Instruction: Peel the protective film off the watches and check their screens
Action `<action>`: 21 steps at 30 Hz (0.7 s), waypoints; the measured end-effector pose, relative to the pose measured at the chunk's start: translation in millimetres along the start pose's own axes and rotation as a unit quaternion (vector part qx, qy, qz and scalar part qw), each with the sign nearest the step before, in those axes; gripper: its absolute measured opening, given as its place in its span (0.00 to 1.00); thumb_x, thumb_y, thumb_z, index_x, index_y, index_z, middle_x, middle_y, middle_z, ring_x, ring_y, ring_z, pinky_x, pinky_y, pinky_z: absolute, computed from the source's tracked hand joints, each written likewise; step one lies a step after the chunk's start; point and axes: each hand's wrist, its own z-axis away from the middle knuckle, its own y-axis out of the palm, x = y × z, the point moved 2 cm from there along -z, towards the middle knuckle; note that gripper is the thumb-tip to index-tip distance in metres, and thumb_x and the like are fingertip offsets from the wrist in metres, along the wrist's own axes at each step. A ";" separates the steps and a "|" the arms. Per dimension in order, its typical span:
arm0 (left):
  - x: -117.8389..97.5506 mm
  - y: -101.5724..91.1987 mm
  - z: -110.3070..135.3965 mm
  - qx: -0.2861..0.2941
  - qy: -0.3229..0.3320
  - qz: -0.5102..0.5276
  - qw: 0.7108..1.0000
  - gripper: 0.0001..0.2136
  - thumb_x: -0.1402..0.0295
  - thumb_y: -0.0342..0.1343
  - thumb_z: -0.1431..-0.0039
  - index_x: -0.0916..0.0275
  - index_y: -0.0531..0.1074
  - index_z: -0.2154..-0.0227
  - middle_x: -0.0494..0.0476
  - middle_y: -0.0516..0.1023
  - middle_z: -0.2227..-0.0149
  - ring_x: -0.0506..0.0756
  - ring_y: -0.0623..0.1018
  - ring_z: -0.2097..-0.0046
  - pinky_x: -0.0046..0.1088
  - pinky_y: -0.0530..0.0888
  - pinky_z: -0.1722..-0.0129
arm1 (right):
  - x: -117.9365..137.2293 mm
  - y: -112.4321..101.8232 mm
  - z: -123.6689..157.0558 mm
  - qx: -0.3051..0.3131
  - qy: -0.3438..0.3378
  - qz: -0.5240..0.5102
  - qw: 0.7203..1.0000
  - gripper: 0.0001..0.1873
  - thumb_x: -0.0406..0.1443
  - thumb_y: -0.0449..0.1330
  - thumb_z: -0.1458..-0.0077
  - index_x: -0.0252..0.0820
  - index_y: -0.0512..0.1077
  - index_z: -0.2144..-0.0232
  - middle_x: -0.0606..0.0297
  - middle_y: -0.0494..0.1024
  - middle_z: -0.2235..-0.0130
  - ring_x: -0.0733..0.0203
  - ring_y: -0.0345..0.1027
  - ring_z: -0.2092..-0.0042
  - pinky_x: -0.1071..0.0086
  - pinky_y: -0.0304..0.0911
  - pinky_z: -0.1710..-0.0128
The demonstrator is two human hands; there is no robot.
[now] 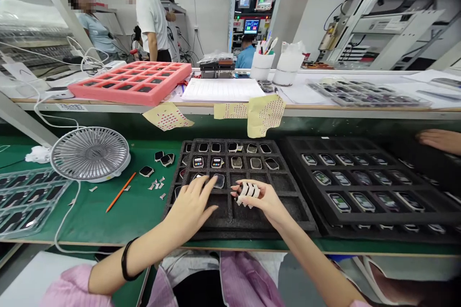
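My left hand lies open, fingers spread, on a black foam compartment tray; apart, my curled right hand grips white ridged strips.

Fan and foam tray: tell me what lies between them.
Head view: an orange pen, watches and paper scraps, on the green mat, between fan and tray.

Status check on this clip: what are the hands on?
Left hand, fingertips at a watch in the black foam tray. Right hand, white-wrapped fingers, over the tray. Another person's hand at far right.
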 end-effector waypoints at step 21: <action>-15.5 34.9 -116.2 0.052 0.164 0.058 0.983 0.24 0.71 0.64 0.51 0.66 0.70 0.49 0.65 0.77 0.51 0.60 0.76 0.51 0.34 0.72 0.51 | 42.4 -108.5 -23.1 -0.057 -0.164 0.389 0.905 0.23 0.45 0.54 0.43 0.43 0.66 0.47 0.58 0.77 0.59 0.54 0.71 0.60 0.55 0.66 0.55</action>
